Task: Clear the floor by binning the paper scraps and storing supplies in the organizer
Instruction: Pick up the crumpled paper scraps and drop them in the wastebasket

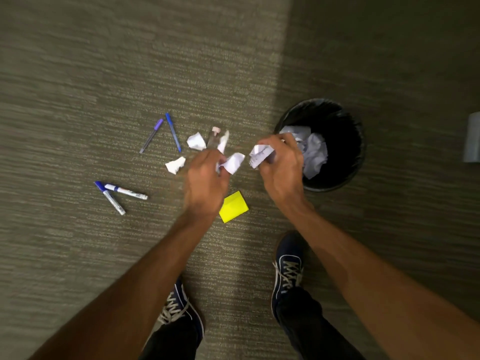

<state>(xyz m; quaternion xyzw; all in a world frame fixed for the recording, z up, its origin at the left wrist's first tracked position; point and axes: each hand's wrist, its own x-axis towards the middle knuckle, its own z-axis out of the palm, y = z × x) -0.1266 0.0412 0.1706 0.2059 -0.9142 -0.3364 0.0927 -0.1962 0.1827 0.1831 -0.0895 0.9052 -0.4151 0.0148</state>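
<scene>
My left hand (206,181) is closed on a white paper scrap (233,163) above the carpet. My right hand (281,163) grips another crumpled paper scrap (259,155) just left of the black bin (345,126), which holds crumpled paper (313,152). Loose scraps lie on the floor (196,141), (176,165), and one thin scrap (224,141) lies beside a small clear bottle (214,137). Two blue pens (151,135), (173,132) and two markers (126,191), (111,200) lie to the left. A yellow sticky-note pad (233,207) sits below my hands.
Grey-green carpet (104,74) covers the floor. My two dark shoes (179,305), (287,266) stand near the bottom. A pale grey object (472,139) shows at the right edge. The organizer is not in view.
</scene>
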